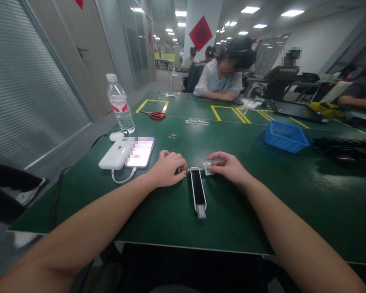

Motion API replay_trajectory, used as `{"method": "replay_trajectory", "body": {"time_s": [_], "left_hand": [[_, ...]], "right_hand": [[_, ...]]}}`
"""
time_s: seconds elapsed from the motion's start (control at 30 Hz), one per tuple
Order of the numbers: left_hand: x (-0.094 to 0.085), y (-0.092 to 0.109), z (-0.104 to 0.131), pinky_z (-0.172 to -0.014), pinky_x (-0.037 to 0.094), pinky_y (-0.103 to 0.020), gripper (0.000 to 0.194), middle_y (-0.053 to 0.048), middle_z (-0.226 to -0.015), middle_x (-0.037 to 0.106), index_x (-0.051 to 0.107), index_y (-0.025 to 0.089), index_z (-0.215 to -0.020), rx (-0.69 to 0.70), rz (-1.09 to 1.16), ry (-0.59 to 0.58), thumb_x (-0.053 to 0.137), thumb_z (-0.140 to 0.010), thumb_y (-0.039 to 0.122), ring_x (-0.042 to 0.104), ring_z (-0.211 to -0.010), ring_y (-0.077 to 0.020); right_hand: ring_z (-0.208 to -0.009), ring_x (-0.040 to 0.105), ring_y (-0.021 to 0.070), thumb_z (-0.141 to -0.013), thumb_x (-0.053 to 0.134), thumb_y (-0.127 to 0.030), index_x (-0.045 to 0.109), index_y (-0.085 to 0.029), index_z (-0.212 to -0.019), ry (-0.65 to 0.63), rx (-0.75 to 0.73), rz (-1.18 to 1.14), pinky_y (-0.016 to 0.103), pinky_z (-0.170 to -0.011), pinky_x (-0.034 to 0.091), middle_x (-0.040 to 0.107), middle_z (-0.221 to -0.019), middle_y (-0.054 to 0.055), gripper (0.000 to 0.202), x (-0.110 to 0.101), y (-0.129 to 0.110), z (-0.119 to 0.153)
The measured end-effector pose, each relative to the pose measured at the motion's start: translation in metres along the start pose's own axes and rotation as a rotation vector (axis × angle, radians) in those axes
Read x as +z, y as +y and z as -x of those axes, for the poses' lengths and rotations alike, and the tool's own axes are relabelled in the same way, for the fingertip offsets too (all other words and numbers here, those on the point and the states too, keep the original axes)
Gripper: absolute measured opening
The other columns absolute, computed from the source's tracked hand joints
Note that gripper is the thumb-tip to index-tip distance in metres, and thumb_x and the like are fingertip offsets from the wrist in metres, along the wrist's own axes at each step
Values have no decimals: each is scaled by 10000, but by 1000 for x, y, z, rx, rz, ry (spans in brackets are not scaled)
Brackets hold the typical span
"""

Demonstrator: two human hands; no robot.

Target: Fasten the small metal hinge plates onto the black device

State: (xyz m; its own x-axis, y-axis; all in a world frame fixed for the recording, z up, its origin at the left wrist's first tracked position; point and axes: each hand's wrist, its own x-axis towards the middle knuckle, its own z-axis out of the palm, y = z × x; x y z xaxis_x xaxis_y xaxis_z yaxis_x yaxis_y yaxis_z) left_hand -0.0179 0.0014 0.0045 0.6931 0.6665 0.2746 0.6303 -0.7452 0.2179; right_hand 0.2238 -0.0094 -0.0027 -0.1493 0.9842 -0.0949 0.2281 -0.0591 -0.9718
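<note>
Strip device: the long white-framed strip with a black middle (198, 188) lies on the green table (238, 224), its far end between the two hands.
Long axis: it runs from between the fingertips toward the wearer, the near end slightly to the right; a pale tip (201, 211) points at the wearer.
Left hand: the left hand (170, 169) is curled, thumb and fingers closed on a small dark part (179, 171) beside the strip's far end.
Right hand: the right hand (227, 167) is narrow, fingertips touching a small pale piece (207, 168) right of that end; I cannot tell whether it is gripped.
Bottle label: red and white on the bottle (119, 103), beyond and left of the left hand; lettering too small to read.
Phone screen: lit, partly pixelated, on the phone (142, 154) just left of the left hand.
Power bank: the white power bank (111, 156), left of the phone, bears an unreadable dark mark.
Blue bin: the bin (285, 138) sits beyond and right of the right hand.
</note>
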Motion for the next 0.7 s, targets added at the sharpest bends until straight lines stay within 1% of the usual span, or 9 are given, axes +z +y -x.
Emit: {"method": "replay_trajectory", "body": {"time_s": [0.17,0.37,0.53,0.7], "left_hand": [[1,-1,0,-860,234,-394,106,-15,-884,611,574,193,-838,9,2,0,490,-828,257,527,-887,-190],[1,0,0,-866,228,-394,114,-19,-897,610,576,190,-844,2,-3,-2,485,-829,258,525,-897,-193],[0,0,0,-863,228,-392,112,-15,-891,605,580,191,-842,-6,-8,-5,490,-825,255,525,-889,-190],[0,0,1,-859,234,-392,126,-17,-895,604,586,193,-859,-1,-10,-4,486,-831,264,524,-886,-191]], "right_hand": [[-562,558,102,-576,717,-192,561,-170,-896,-66,-20,5,246,-580,443,575,-585,-60,357,1,3,-1],[-597,555,108,-580,732,-215,571,-164,-896,-69,-66,57,270,-633,460,566,-598,-50,358,0,8,-3],[-605,546,107,-579,740,-237,585,-163,-866,-59,-155,106,283,-633,475,558,-637,-36,334,1,7,-2],[-589,550,101,-628,713,-237,595,-163,-855,-64,-265,180,280,-593,493,557,-704,-13,267,2,6,-1]]}}
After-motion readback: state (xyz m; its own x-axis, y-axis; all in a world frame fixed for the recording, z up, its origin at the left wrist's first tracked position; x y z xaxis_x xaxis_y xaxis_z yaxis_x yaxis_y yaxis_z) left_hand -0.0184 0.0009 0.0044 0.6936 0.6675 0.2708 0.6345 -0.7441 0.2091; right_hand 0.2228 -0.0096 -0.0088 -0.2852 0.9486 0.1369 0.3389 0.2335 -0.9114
